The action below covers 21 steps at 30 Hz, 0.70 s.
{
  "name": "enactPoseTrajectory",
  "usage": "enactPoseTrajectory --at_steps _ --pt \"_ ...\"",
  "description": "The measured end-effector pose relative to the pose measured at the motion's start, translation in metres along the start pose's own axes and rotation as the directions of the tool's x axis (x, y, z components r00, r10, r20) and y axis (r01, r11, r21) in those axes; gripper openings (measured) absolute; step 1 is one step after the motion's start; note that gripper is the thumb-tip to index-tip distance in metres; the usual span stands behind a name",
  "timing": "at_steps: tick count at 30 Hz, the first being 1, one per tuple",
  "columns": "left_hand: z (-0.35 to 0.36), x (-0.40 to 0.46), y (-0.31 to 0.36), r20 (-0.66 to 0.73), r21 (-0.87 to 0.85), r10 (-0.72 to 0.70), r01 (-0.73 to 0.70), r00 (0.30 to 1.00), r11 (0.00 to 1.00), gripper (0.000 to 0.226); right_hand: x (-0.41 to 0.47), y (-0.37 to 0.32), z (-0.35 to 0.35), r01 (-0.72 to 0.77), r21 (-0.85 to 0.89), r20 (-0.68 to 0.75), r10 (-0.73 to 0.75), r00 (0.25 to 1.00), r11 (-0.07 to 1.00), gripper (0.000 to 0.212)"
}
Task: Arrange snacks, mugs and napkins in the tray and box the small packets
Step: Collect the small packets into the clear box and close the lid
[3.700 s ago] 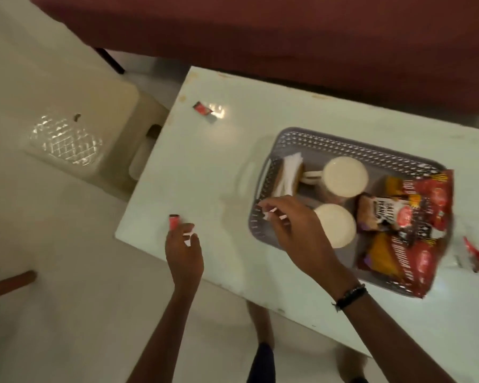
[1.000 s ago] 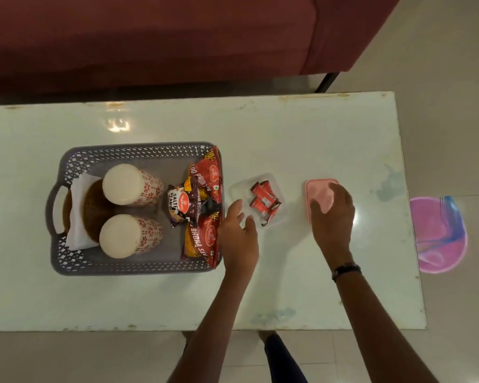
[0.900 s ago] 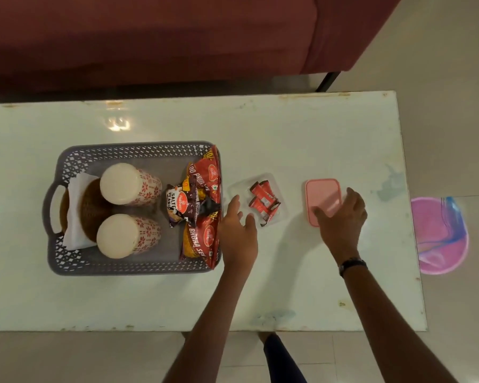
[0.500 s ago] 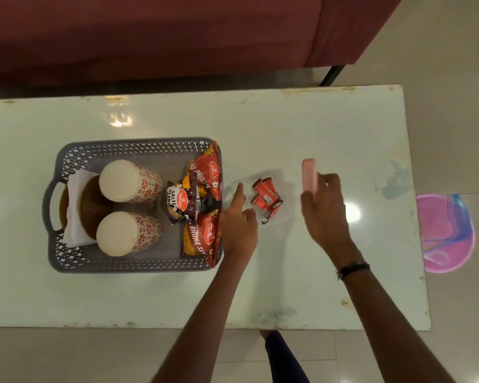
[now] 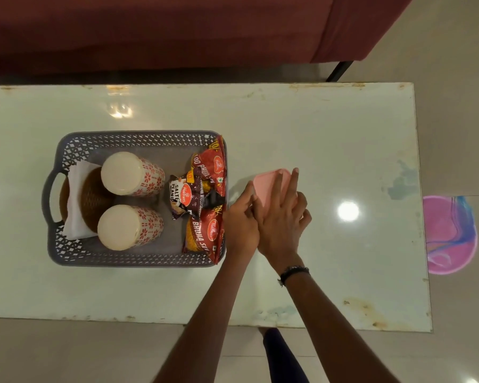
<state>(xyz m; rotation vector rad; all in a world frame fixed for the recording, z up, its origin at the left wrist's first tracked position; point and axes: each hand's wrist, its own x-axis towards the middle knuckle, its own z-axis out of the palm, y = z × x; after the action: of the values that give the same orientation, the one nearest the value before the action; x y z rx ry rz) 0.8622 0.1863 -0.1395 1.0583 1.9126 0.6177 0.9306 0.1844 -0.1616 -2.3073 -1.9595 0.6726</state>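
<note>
A grey perforated tray [image 5: 138, 138] stands on the white table. It holds two floral mugs [image 5: 132, 174] [image 5: 129, 227], white napkins [image 5: 76, 200] over a brown woven piece, and red snack bags [image 5: 209, 217] at its right end. Just right of the tray, a pink lid [image 5: 268, 182] lies on the small clear box, which my hands mostly hide. My right hand [image 5: 281, 217] presses flat on the lid. My left hand [image 5: 241, 219] holds the box's left side. The small red packets are hidden under the lid.
The white table [image 5: 329, 139] has its right edge near a pink round mat [image 5: 448, 233] on the floor. A dark red sofa [image 5: 177, 31] runs along the far side. My legs show below the table's near edge.
My right hand lifted the pink lid from the table, carried it left and laid it over the clear box with the packets. My left hand stayed at the box.
</note>
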Motion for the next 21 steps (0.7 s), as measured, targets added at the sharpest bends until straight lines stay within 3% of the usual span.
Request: enactPoseTrajectory --at_steps 9,14,21 --pt "0.008 -0.005 0.006 0.054 -0.06 -0.015 0.018 0.998 0.998 0.036 -0.012 0.011 -0.001 -0.126 0.046 0.004 0.126 0.992 0.991 0.068" --pt "0.039 -0.016 0.031 0.184 -0.099 -0.048 0.067 0.982 0.993 0.034 -0.013 0.047 -0.014 -0.256 0.135 -0.031 0.262 0.964 0.957 0.066" --pt "0.057 -0.007 0.048 0.198 -0.121 -0.083 0.108 0.977 0.987 0.034 -0.012 0.072 -0.009 -0.171 0.071 -0.066 0.176 0.982 0.983 0.071"
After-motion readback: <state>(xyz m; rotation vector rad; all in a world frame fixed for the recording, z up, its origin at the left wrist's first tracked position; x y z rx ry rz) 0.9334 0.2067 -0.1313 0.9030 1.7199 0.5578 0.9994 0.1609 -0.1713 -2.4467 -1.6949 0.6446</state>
